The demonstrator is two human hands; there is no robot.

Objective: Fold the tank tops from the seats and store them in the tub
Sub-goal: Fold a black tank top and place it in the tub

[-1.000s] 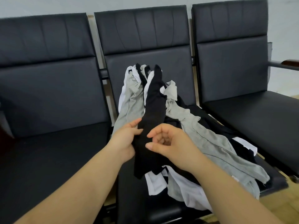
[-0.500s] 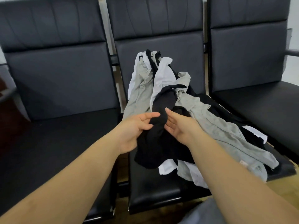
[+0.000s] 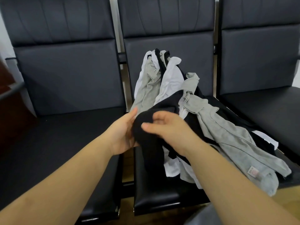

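A heap of grey, white and black tank tops point(image 3: 172, 82) lies on the middle seat point(image 3: 155, 195) and leans up its backrest. From the heap's front edge a black tank top point(image 3: 151, 140) is bunched up between my two hands. My left hand point(image 3: 123, 133) holds it from the left, thumb up against the cloth. My right hand point(image 3: 168, 125) grips it from the right, fingers curled over the top of the bunch. A long grey tank top point(image 3: 230, 135) drapes toward the seat's right front corner. No tub is in view.
Three black padded seats stand in a row. The left seat point(image 3: 56, 140) and the right seat point(image 3: 266, 108) carry no clothes. A metal armrest point(image 3: 11, 91) shows at the far left. Wooden floor point(image 3: 284, 194) lies below the seats.
The black tank top has come down off the backrest and is now gathered into a bunch between my hands. My view has moved closer and lower.
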